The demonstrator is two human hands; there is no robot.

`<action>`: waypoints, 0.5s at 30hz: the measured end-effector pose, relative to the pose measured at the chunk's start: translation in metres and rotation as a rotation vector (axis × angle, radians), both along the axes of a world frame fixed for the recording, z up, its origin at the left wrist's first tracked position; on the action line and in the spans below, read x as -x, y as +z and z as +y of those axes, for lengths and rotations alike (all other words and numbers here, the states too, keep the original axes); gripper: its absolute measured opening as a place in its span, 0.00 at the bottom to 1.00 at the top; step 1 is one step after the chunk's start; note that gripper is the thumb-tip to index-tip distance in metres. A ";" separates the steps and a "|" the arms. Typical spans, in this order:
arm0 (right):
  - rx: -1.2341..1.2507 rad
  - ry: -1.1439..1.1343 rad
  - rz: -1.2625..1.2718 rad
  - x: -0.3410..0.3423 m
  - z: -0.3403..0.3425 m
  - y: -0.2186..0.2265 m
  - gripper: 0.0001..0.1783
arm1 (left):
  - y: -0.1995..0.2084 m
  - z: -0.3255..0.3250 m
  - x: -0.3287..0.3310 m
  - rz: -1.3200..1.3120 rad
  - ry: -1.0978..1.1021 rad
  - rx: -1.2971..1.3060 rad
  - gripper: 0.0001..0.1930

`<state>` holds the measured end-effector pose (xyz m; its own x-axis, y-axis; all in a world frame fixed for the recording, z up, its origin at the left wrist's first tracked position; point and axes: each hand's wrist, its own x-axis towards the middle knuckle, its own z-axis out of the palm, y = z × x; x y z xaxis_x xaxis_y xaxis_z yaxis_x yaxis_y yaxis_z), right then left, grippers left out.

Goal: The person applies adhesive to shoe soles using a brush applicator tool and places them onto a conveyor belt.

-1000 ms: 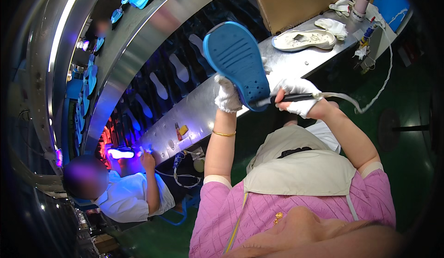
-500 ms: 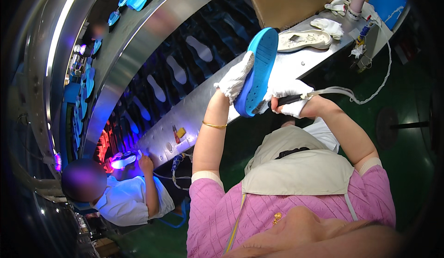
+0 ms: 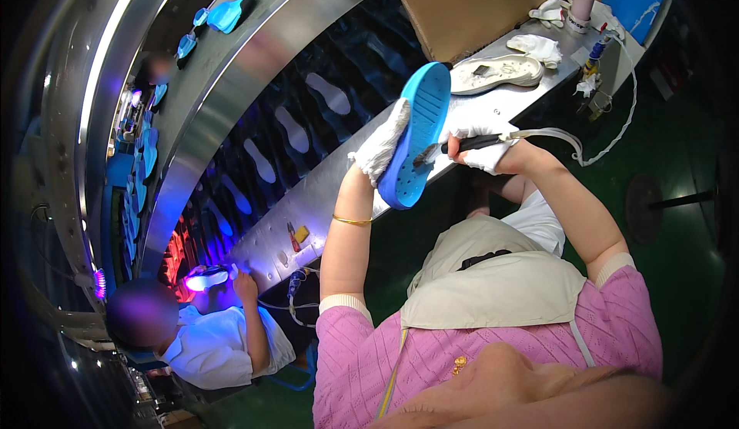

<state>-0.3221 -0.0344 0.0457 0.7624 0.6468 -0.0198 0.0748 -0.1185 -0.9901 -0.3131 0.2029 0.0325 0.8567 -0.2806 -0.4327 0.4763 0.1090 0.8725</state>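
My left hand [image 3: 383,144], in a white glove, grips a blue shoe sole [image 3: 429,104] by its left side, holding it tilted upright above the metal bench [image 3: 339,156]. The inner face, with grooves and small holes, is turned toward my right. My right hand [image 3: 486,150], also in white fabric with bare fingertips, is closed around a black-handled brush [image 3: 471,143]. Its dark bristles lie against the lower inner part of the sole. From the handle's rear runs a pale tube [image 3: 568,140]. Beyond the sole, a cream shoe part [image 3: 499,73] rests on the bench.
White gloves [image 3: 534,49] and a pink bottle [image 3: 583,0] stand near a cardboard panel [image 3: 473,6]. Pale sole shapes [image 3: 329,94] lie on a dark belt. Blue soles [image 3: 228,15] sit on a curved conveyor. At lower left a co-worker [image 3: 223,344] handles a lit shoe.
The sole has shifted left and slightly down in the picture with my left hand. The brush has come from beside the sole's edge onto its inner face.
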 end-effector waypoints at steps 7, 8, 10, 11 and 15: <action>-0.084 0.095 -0.147 -0.008 -0.019 0.000 0.09 | 0.008 0.020 0.009 -0.243 0.238 0.297 0.41; -0.171 0.078 -0.218 -0.008 -0.022 0.002 0.10 | 0.008 0.026 0.011 -0.386 0.279 0.453 0.42; -0.190 0.065 -0.314 -0.008 -0.024 0.006 0.12 | 0.004 0.038 0.012 -0.489 0.373 0.807 0.50; -0.187 0.058 -0.371 -0.007 -0.025 0.008 0.13 | -0.001 0.043 0.011 -0.375 0.268 0.911 0.50; -0.221 -0.011 -0.451 0.003 -0.019 0.009 0.12 | -0.045 0.035 0.025 0.255 0.350 0.875 0.44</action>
